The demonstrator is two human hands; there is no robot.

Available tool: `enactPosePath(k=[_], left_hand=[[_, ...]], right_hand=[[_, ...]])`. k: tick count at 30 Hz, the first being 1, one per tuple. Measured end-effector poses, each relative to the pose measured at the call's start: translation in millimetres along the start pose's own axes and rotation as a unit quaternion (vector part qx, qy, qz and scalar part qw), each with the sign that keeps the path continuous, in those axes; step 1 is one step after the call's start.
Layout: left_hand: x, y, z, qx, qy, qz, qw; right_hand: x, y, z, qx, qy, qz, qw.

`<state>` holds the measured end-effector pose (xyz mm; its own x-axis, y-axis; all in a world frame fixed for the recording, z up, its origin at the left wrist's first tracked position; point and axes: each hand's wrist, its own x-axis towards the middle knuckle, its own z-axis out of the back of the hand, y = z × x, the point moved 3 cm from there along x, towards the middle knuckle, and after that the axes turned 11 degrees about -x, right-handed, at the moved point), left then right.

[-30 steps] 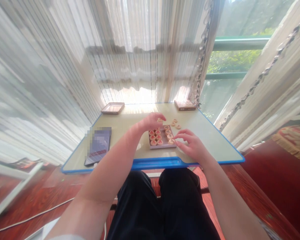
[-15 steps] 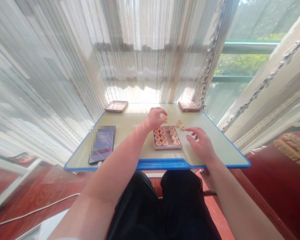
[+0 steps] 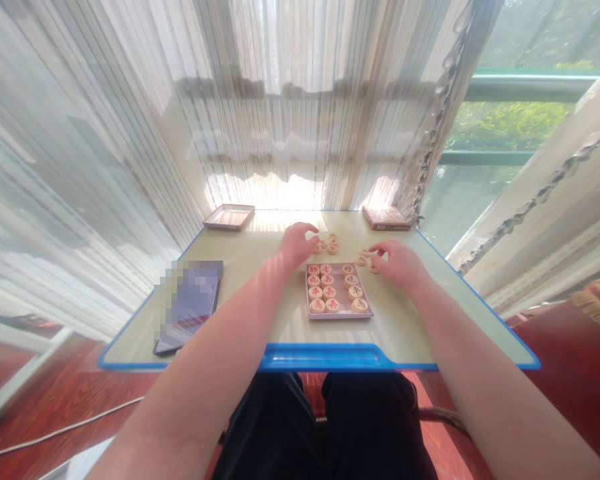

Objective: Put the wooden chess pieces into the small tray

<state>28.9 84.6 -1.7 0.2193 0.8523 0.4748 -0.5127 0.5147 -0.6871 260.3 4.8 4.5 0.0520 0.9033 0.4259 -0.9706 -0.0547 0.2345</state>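
A shallow box (image 3: 341, 316) holds round Chinese chess pieces, red-marked in two columns at left and dark-marked in one column at right. Bare box floor shows between them. Beyond the box, my left hand (image 3: 299, 245) is open, thumb and forefinger apart beside several loose pieces (image 3: 332, 249); some are partly hidden by its fingers. My right hand (image 3: 399, 264) reaches over a small cluster of loose pieces (image 3: 361, 261) past the box's far right corner. Its fingertips are at the cluster, spread apart, and I see no piece lifted.
The pale table (image 3: 250, 300) has a blue edge. A tablet (image 3: 193, 303) lies at left, partly behind my left forearm. An empty tray-like lid (image 3: 229, 217) stands at the far left corner, and a flat box (image 3: 387, 217) at the far right. Curtains hang behind the table.
My right hand has moved in over the right cluster of pieces. The left hand has shifted left, showing more loose pieces beside it. The view has tilted slightly.
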Motion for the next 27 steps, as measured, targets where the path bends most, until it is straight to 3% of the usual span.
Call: enactPosePath(k=[4,7,12,16,20,23,27], left_hand=[[2,9,-2.5,-0.008,-0.044,0.058,0.997],[3,14,-4.7,-0.018,-0.046,0.097,0.994],[2,13,-5.3,-0.016,-0.056,0.093,0.994],[-2,-1,1.3,0.011,-0.073,0.021,0.997],[-7,-28,10.3,0.037,-0.060,-0.094,0.993],[-8,-38,11.4,-0.055,-0.010,-0.054,0.997],[-9,-41,8.1,-0.203,0.041,0.007,0.978]], right_hand=[[-12,-5,0,-0.014,0.068,0.019,0.997],[-15,-6,3,-0.029,0.130,0.029,0.991],[-14,-2,8,-0.058,0.127,0.021,0.990],[-15,5,10,-0.024,0.069,0.003,0.997],[-18,21,11,0.109,-0.107,0.008,0.988],[-14,38,11,0.164,-0.159,0.041,0.973],[6,56,15,0.226,-0.132,0.067,0.963]])
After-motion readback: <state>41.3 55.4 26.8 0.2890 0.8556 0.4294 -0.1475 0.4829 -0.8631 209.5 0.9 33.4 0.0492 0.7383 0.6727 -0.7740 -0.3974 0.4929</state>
